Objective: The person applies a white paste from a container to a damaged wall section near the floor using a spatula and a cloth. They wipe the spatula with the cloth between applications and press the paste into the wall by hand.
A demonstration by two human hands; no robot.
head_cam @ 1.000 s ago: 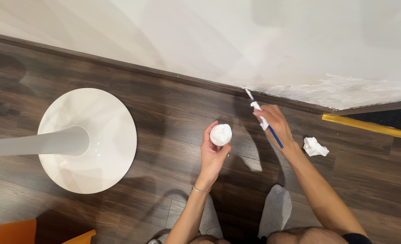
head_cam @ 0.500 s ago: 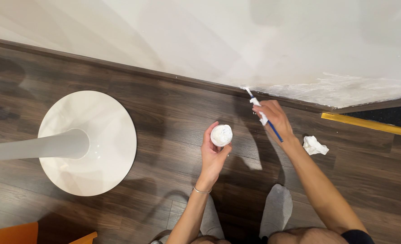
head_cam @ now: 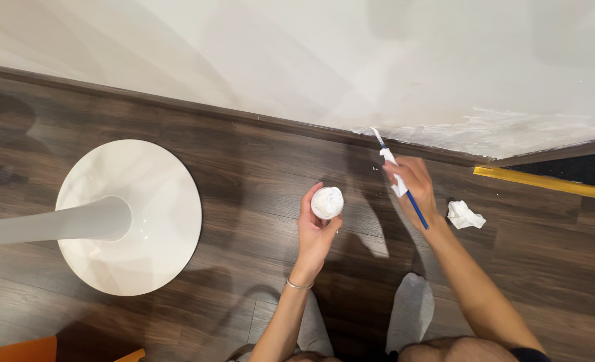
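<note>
— What do we see nearest us, at the bottom of the frame?

— Our knees and grey-socked feet (head_cam: pixel 410 310) on the dark wood floor (head_cam: pixel 244 167), lower centre. Both forearms reach up from there, hands well apart.

— And the hands?

— Our left hand (head_cam: pixel 314 231), centre frame, is closed around a small white pot (head_cam: pixel 327 202), held upright above the floor. A thin bracelet (head_cam: pixel 298 285) circles that wrist. Our right hand (head_cam: pixel 411 184), right of centre, grips a blue-handled brush (head_cam: pixel 405 188) smeared with white; its tip touches the foot of the wall.

— What lies around them?

— Just right of the brush hand, a crumpled white tissue (head_cam: pixel 464 215) sits on the boards. At left, a round white pedestal base (head_cam: pixel 133 214) with its column runs off the left edge. An orange shape (head_cam: pixel 16 350) shows in the lower left corner.

— Farther up?

— The dark baseboard (head_cam: pixel 177 107) crosses the frame, then the white wall (head_cam: pixel 311 53), with a rough white patch (head_cam: pixel 498 131) at right. A yellow strip (head_cam: pixel 545 182) lies at the right edge.
</note>
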